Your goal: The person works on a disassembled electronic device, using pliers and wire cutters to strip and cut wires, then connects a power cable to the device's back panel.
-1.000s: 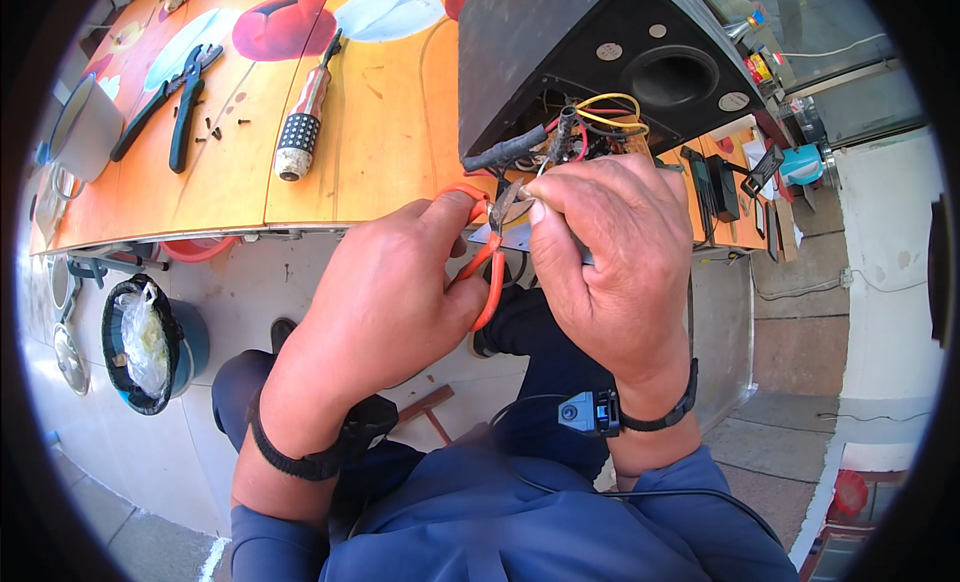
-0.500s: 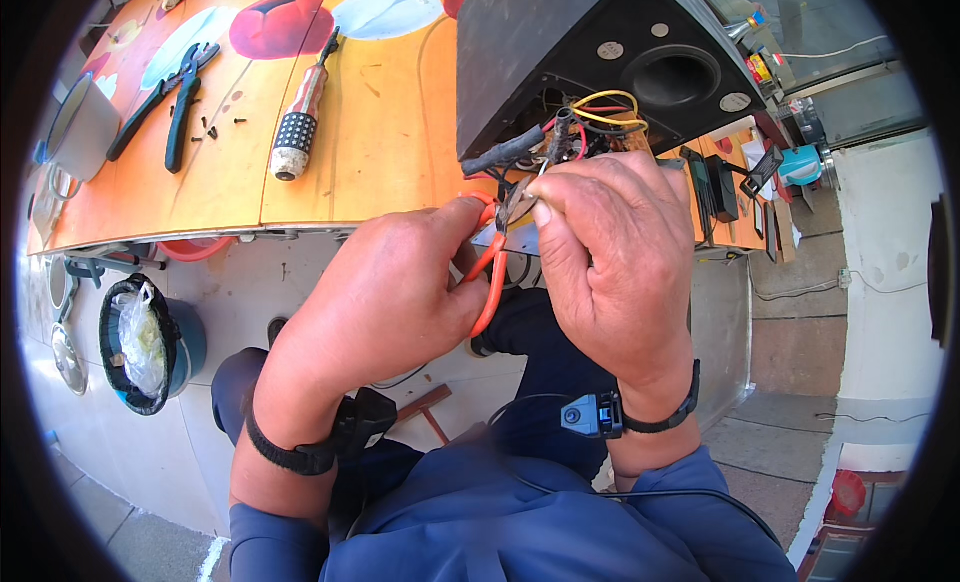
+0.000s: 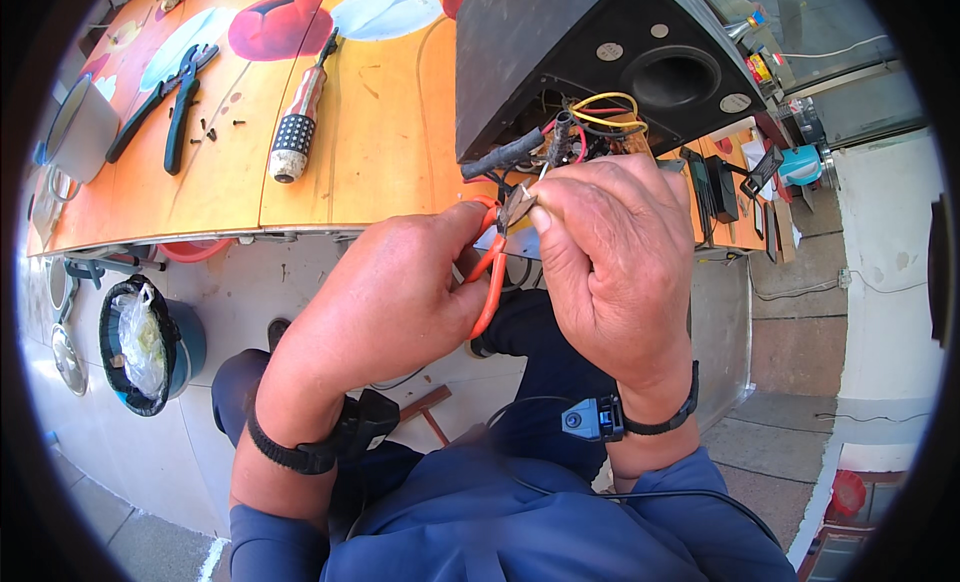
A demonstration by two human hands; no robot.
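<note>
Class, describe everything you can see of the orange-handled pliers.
The pliers have bowed orange handles, plastic-looking, and a short head of dull, brownish metal that looks worn. The left hand grips the handles, which are spread apart and partly hidden by it. The tool is held near the table, its jaws pointing up and rightward, close to the thumb and forefinger of the right hand. Whether the jaws are fully closed is unclear.
</note>
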